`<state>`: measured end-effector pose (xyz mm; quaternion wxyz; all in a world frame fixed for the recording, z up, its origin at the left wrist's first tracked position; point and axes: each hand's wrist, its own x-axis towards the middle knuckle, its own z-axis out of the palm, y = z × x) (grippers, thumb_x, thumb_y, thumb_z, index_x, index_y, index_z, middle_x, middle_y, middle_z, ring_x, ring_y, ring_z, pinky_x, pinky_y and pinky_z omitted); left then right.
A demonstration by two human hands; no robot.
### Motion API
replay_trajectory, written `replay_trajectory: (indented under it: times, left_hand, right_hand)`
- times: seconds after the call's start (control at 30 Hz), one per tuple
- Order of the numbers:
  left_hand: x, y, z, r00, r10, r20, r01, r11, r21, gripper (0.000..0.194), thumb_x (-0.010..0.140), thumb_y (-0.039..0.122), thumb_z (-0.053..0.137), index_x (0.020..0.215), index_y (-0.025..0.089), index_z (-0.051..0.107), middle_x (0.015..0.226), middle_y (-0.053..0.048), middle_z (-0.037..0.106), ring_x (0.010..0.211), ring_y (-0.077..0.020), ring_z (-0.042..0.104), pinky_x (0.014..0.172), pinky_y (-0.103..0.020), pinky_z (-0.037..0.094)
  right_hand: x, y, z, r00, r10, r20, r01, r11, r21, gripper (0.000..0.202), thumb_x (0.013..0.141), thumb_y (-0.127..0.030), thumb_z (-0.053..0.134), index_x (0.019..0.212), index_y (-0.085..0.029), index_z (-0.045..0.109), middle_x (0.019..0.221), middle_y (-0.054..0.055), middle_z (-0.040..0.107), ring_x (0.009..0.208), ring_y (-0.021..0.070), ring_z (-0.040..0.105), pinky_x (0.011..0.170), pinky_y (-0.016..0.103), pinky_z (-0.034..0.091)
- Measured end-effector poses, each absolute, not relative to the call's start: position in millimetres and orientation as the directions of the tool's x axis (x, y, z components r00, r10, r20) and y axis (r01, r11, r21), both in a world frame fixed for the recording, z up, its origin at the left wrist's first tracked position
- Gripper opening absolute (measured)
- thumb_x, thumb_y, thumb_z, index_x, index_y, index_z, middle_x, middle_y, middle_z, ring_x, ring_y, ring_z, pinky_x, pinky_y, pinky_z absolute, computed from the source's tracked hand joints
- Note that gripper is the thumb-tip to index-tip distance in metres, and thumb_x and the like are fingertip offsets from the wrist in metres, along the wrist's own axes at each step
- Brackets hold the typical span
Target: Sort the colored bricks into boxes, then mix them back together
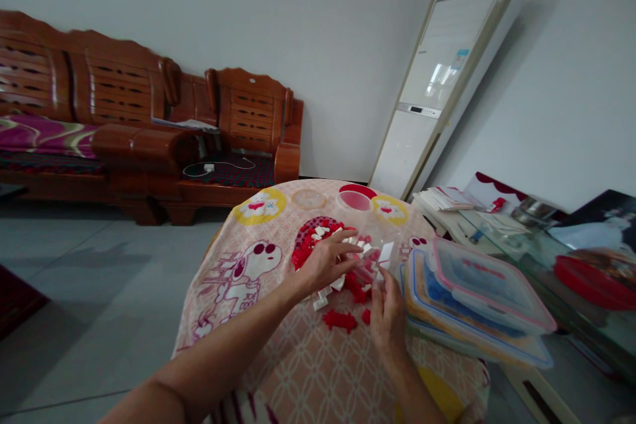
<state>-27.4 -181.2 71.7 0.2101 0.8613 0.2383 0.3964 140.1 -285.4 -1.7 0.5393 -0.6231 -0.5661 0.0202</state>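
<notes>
Red and white plastic building blocks (360,288) lie in a pile on the round table's patterned cloth. My left hand (328,262) reaches over the pile with its fingers stretched out and apart; nothing shows in its grip. To the right, my right hand (389,311) pinches the near edge of a clear plastic bag (392,238) that has a white patch on it and blocks showing in or behind it. A joined red piece (340,320) rests on the cloth between my forearms. Small white pieces (322,298) sit just below my left hand, partly hidden by it.
Lidded plastic boxes (491,285) are stacked at the table's right edge. A round clear tub (354,201) and a round lid (308,199) lie at the far side. Beyond stand a wooden sofa (248,109), a tall air conditioner (422,93) and a glass-topped table (527,258).
</notes>
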Motion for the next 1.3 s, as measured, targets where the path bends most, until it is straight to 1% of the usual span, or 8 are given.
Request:
replay_trajectory:
  times: [0.13, 0.27, 0.4, 0.6, 0.83, 1.03, 1.17, 1.3]
  left_hand:
    - [-26, -172, 74, 0.654, 0.508, 0.56, 0.233, -0.84, 0.49, 0.023, 0.089, 0.035, 0.057, 0.096, 0.021, 0.074, 0.141, -0.011, 0.052, 0.113, -0.0211, 0.062, 0.092, -0.032, 0.054]
    - [-9, -140, 77, 0.539, 0.554, 0.634, 0.272, -0.828, 0.491, 0.02, 0.089, 0.028, 0.057, 0.087, 0.016, 0.073, 0.123, -0.012, 0.065, 0.111, -0.0204, 0.063, 0.095, -0.032, 0.052]
    - [22, -105, 86, 0.529, 0.522, 0.669, 0.232, -0.847, 0.478, 0.022, 0.089, 0.026, 0.056, 0.082, 0.015, 0.073, 0.111, -0.011, 0.069, 0.103, -0.0181, 0.065, 0.092, -0.029, 0.051]
    - [65, -73, 97, 0.552, 0.492, 0.673, 0.081, -0.835, 0.544, 0.02, 0.088, 0.025, 0.056, 0.084, 0.014, 0.073, 0.114, -0.01, 0.067, 0.084, -0.0114, 0.065, 0.079, -0.023, 0.053]
    - [104, -47, 77, 0.602, 0.573, 0.556, 0.156, -0.768, 0.622, 0.017, 0.079, 0.01, 0.056, 0.085, 0.012, 0.071, 0.108, -0.009, 0.069, 0.073, -0.0087, 0.063, 0.071, -0.021, 0.052]
    - [115, -37, 56, 0.586, 0.668, 0.458, 0.432, -0.736, 0.521, 0.024, 0.075, 0.001, 0.052, 0.079, 0.013, 0.072, 0.097, -0.009, 0.072, 0.097, -0.0172, 0.066, 0.09, -0.029, 0.053]
    - [114, -43, 51, 0.546, 0.709, 0.446, 0.492, -0.703, 0.514, 0.031, 0.077, 0.001, 0.05, 0.094, 0.013, 0.073, 0.119, -0.014, 0.066, 0.109, -0.0219, 0.063, 0.101, -0.039, 0.049]
    - [120, -73, 67, 0.508, 0.669, 0.543, 0.458, -0.743, 0.487, 0.032, 0.083, 0.009, 0.054, 0.111, 0.013, 0.068, 0.133, -0.016, 0.059, 0.122, -0.0247, 0.056, 0.109, -0.042, 0.043]
  right_hand:
    - [140, -286, 1, 0.346, 0.727, 0.593, 0.642, 0.277, -0.715, 0.048, 0.096, -0.032, 0.04, 0.142, -0.019, 0.042, 0.137, 0.016, 0.053, 0.124, 0.0278, 0.052, 0.1, 0.049, 0.045]
    - [134, -287, 2, 0.331, 0.745, 0.579, 0.631, 0.282, -0.723, 0.061, 0.095, -0.032, 0.043, 0.152, -0.022, 0.025, 0.15, 0.015, 0.039, 0.13, 0.0286, 0.048, 0.098, 0.047, 0.049]
    - [132, -287, -6, 0.274, 0.766, 0.581, 0.685, 0.269, -0.678, 0.062, 0.094, -0.028, 0.043, 0.153, -0.023, 0.023, 0.149, 0.014, 0.041, 0.131, 0.0281, 0.047, 0.1, 0.049, 0.047]
    - [133, -287, -12, 0.239, 0.766, 0.597, 0.731, 0.263, -0.63, 0.059, 0.093, -0.027, 0.044, 0.15, -0.021, 0.029, 0.145, 0.015, 0.047, 0.132, 0.028, 0.046, 0.103, 0.051, 0.044]
    - [125, -289, -10, 0.204, 0.787, 0.583, 0.74, 0.266, -0.618, 0.061, 0.092, -0.024, 0.043, 0.151, -0.023, 0.029, 0.147, 0.013, 0.045, 0.13, 0.0278, 0.048, 0.098, 0.047, 0.049]
    - [124, -290, -6, 0.182, 0.792, 0.582, 0.764, 0.259, -0.591, 0.063, 0.09, -0.019, 0.042, 0.152, -0.023, 0.029, 0.143, 0.012, 0.05, 0.128, 0.0267, 0.051, 0.099, 0.046, 0.049]
    - [125, -290, -4, 0.176, 0.801, 0.572, 0.781, 0.24, -0.576, 0.062, 0.089, -0.018, 0.043, 0.15, -0.021, 0.032, 0.143, 0.012, 0.051, 0.128, 0.0253, 0.051, 0.104, 0.047, 0.045]
    - [127, -289, -7, 0.161, 0.806, 0.57, 0.789, 0.243, -0.565, 0.057, 0.09, -0.02, 0.043, 0.147, -0.018, 0.039, 0.141, 0.014, 0.052, 0.13, 0.026, 0.049, 0.107, 0.047, 0.042]
